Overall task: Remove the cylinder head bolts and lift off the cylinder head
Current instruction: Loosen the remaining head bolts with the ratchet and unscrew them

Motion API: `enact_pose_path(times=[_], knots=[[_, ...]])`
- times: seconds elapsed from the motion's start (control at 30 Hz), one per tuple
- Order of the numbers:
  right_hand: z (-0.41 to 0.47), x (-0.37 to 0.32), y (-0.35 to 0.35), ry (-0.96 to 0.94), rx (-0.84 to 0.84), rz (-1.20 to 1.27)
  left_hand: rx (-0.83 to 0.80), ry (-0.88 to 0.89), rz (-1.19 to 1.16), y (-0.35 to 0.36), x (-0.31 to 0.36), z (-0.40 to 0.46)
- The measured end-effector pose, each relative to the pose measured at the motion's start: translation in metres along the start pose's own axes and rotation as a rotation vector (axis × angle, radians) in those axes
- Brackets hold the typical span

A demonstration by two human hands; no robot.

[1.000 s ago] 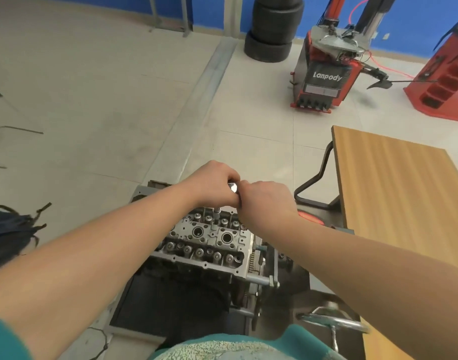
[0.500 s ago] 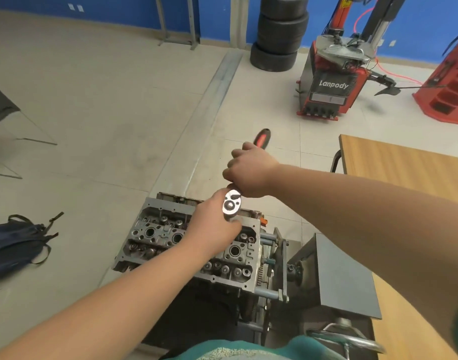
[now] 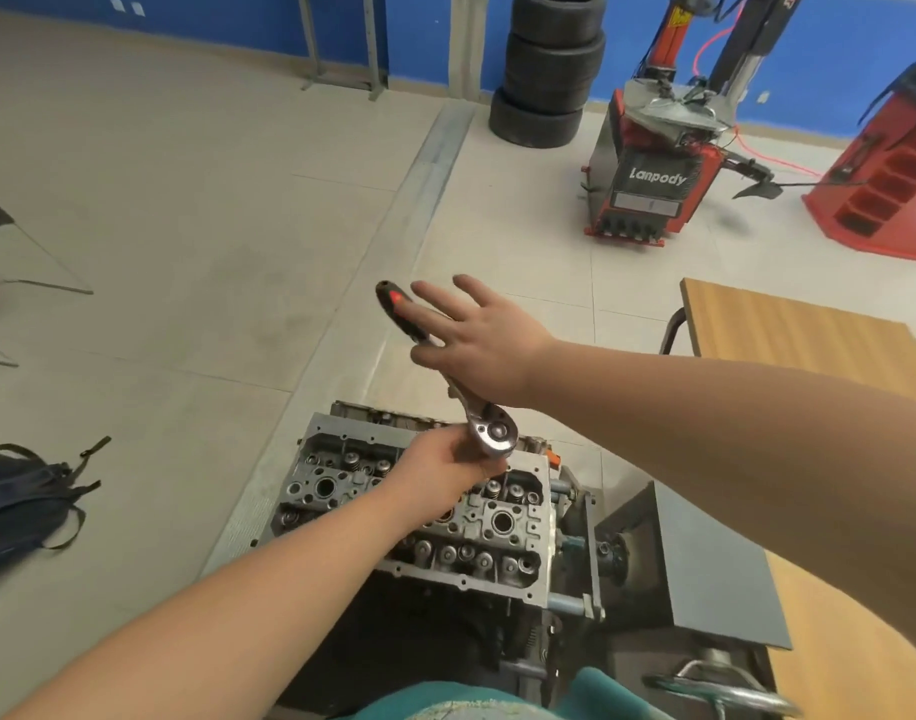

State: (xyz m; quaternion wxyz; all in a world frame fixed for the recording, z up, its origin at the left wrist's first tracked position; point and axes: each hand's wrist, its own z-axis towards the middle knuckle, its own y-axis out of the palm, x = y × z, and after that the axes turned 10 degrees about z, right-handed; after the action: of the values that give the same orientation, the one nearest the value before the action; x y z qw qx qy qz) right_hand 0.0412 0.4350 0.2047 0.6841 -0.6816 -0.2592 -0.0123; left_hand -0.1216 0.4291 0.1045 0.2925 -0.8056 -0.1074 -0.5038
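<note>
The grey cylinder head [image 3: 341,485] sits on an engine stand in front of me, with valve springs and plug holes showing. A ratchet wrench [image 3: 492,433] stands over its far right part, its black and red handle pointing away to the upper left. My left hand [image 3: 445,462] grips the socket or extension under the ratchet head. My right hand [image 3: 476,340] lies over the handle with its fingers spread straight, the palm against the shaft. The bolt under the tool is hidden by my left hand.
A grey metal box [image 3: 705,563] of the stand and a handwheel [image 3: 726,691] lie to the right. A wooden table [image 3: 788,330] is at right. A dark backpack [image 3: 25,506] lies on the floor at left. A red tyre machine [image 3: 653,184] and stacked tyres [image 3: 549,70] stand beyond.
The ratchet handle has swung counter-clockwise to the far left. My right hand went from gripping the handle to lying on it with straight fingers. My left hand stays under the ratchet head.
</note>
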Motion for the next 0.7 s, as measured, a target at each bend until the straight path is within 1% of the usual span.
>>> enact_pose_path(times=[0.1, 0.17, 0.2, 0.27, 0.4, 0.47, 0.53, 0.57, 0.63, 0.67, 0.7], knots=[[-0.021, 0.013, -0.001, 0.145, -0.081, -0.022, -0.02, 0.037, -0.019, -0.007, -0.002, 0.005], [-0.038, 0.019, -0.001, 0.26, -0.213, 0.034, 0.003, 0.046, -0.053, -0.011, -0.003, 0.009], [-0.046, 0.018, -0.002, 0.326, -0.281, 0.11, 0.011, 0.058, -0.057, -0.012, -0.003, 0.012], [-0.061, 0.011, -0.001, 0.462, -0.39, 0.368, -0.018, 0.093, -0.042, -0.013, 0.0, 0.018], [-0.082, -0.003, 0.007, 0.675, -0.474, 0.905, -0.109, 0.144, 0.023, -0.009, 0.01, 0.024], [-0.089, -0.006, 0.004, 0.778, -0.48, 1.273, -0.125, 0.16, 0.036, -0.009, 0.01, 0.027], [-0.093, -0.012, 0.004, 0.906, -0.461, 1.56, -0.123, 0.166, 0.01, -0.01, 0.008, 0.029], [-0.093, -0.017, 0.006, 0.979, -0.445, 1.638, -0.122, 0.169, 0.011, -0.01, 0.006, 0.03], [-0.093, -0.03, 0.011, 1.134, -0.364, 1.708, -0.122, 0.184, 0.035, -0.01, 0.004, 0.031], [-0.092, -0.034, 0.014, 1.171, -0.317, 1.691, -0.121, 0.19, 0.038, -0.011, 0.004, 0.031], [-0.091, -0.036, 0.015, 1.161, -0.28, 1.642, -0.119, 0.191, 0.034, -0.012, 0.003, 0.031]])
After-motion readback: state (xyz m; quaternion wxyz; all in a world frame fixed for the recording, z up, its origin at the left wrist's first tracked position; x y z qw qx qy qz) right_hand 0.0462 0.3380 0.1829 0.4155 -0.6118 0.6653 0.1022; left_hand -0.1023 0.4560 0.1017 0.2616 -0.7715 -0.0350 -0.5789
